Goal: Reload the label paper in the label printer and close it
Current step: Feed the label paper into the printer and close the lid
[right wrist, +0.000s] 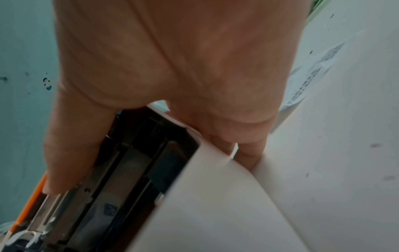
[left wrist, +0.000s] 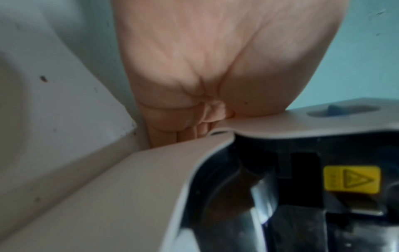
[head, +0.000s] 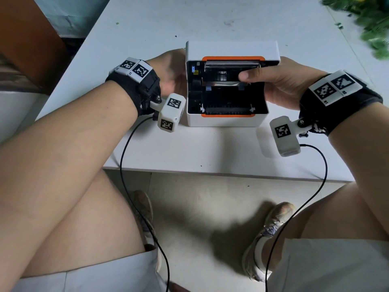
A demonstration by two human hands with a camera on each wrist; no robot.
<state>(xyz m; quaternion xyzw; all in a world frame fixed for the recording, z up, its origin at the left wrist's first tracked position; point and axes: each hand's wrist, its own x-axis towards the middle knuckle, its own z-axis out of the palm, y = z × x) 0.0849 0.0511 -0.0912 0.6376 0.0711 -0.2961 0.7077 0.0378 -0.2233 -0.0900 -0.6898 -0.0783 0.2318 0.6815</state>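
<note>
Here, the head view alone shows the whole label printer (head: pixel 229 85), one white box with orange trim standing on the white table (head: pixel 210 148), its lid (head: pixel 232 50) tipped up behind the open black bay. One hand sits on each side of the printer. The left hand (head: pixel 171 70) lies against the printer's left wall; the left wrist view adds that its palm (left wrist: pixel 215 68) presses the casing edge beside a yellow warning sticker (left wrist: pixel 351 179), though the fingers run behind the body and I cannot tell whether they curl. The right hand (head: pixel 280 83) grasps the printer's right wall, thumb (head: pixel 250 75) stretched over the bay; the right wrist view shows that thumb tip (right wrist: pixel 64 167) resting by the metal bar and orange strip, with the other fingers (right wrist: pixel 248 150) wrapped down the outer wall. A pale strip crosses the bay under the thumb; whether it is label paper is hard to make out. Blurred green foliage (head: pixel 370 22) is cut off beyond the printer's far right.
</note>
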